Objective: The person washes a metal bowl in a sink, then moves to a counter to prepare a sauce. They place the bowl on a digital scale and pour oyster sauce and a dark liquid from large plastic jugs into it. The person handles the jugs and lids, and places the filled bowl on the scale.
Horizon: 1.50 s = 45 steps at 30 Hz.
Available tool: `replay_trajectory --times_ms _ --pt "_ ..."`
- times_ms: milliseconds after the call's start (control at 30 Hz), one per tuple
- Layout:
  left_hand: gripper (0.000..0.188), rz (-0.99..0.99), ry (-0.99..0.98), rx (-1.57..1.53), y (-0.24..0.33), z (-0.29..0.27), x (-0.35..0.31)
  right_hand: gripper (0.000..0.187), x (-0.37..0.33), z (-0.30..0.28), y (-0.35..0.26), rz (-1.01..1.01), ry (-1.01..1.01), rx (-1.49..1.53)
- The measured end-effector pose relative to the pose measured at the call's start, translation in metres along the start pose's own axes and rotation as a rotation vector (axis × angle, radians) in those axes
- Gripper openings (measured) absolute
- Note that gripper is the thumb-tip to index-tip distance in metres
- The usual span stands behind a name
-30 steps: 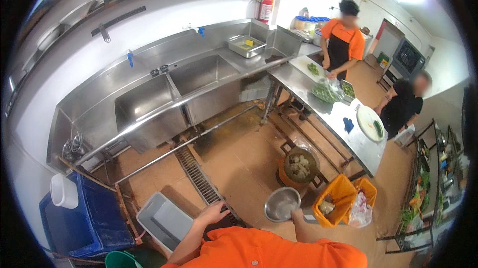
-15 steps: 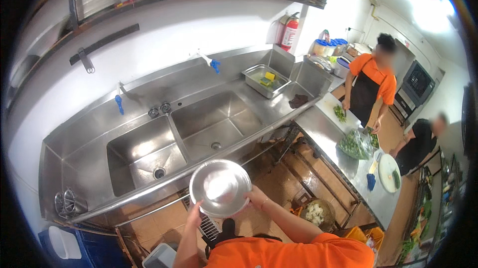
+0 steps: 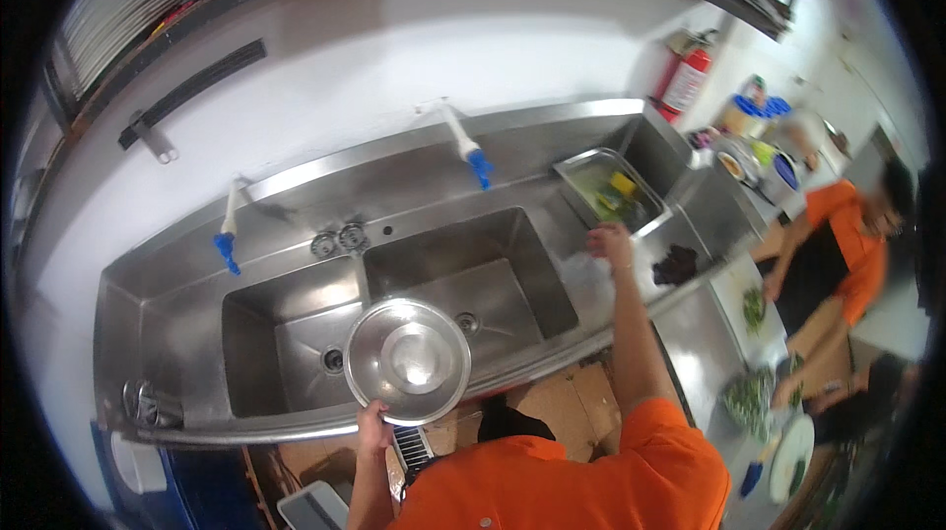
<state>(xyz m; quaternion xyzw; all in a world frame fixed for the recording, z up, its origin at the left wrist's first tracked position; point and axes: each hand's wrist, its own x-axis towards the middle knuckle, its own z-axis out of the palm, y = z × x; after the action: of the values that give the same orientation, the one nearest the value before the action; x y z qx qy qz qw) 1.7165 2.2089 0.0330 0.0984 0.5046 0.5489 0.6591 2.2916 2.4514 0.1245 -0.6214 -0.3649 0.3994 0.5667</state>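
Note:
A round metal bowl [image 3: 365, 358], shiny inside, is held by its near rim in my closed left hand [image 3: 373, 426]. It hangs over the front edge of the double sink [image 3: 296, 397], tilted so that its inside shows. My right arm is stretched out to the right over the counter. My right hand [image 3: 611, 243], somewhat blurred, hovers at the near edge of a rectangular steel tray [image 3: 581, 183], its fingers apart and nothing seen in them. Inside that tray lie a yellow and green sponge [image 3: 620, 186] and some liquid.
Two blue-tipped taps [image 3: 477, 167] stick out from the wall above the sink. A dark cloth [image 3: 675, 265] lies right of my right hand. Metal cups [image 3: 158, 406] rest at the sink's left end. At the right, a co-worker [image 3: 844, 234] handles greens on a white board [image 3: 734, 284].
My right hand has let go of the bowl and moved right to the tray. The bowl, now in my left hand alone, has moved over the sink edge. My view has shifted.

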Motion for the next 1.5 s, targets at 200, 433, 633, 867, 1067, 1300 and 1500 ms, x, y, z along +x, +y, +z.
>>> replay_trajectory --times_ms 200,433,633,867,1067,1300,1500 --pt "0.044 0.103 0.001 -0.121 0.017 0.067 0.051 0.054 0.248 -0.114 0.02 -0.183 0.112 -1.264" --pt "0.044 0.137 0.363 0.406 0.045 0.083 0.044 0.059 0.312 -0.078 0.072 0.043 -0.142 -1.322" --pt "0.048 0.011 0.552 0.486 0.066 0.088 0.07 0.06 0.295 -0.047 0.091 0.143 -0.124 -1.569" --pt "0.044 0.16 0.606 0.655 0.061 0.045 0.135 0.034 0.33 -0.101 0.093 0.002 0.042 -1.464" --pt "0.048 0.583 0.412 0.293 0.06 0.041 0.138 0.024 0.262 -0.05 0.041 -0.306 0.238 -0.644" --pt "0.063 0.787 0.206 0.822 0.105 0.072 0.149 0.03 -0.019 0.236 0.007 -0.278 -0.847 -0.095" --pt "0.077 0.819 -0.032 0.939 0.147 0.119 0.135 0.037 -0.122 0.38 0.123 -0.821 -0.668 -1.03"
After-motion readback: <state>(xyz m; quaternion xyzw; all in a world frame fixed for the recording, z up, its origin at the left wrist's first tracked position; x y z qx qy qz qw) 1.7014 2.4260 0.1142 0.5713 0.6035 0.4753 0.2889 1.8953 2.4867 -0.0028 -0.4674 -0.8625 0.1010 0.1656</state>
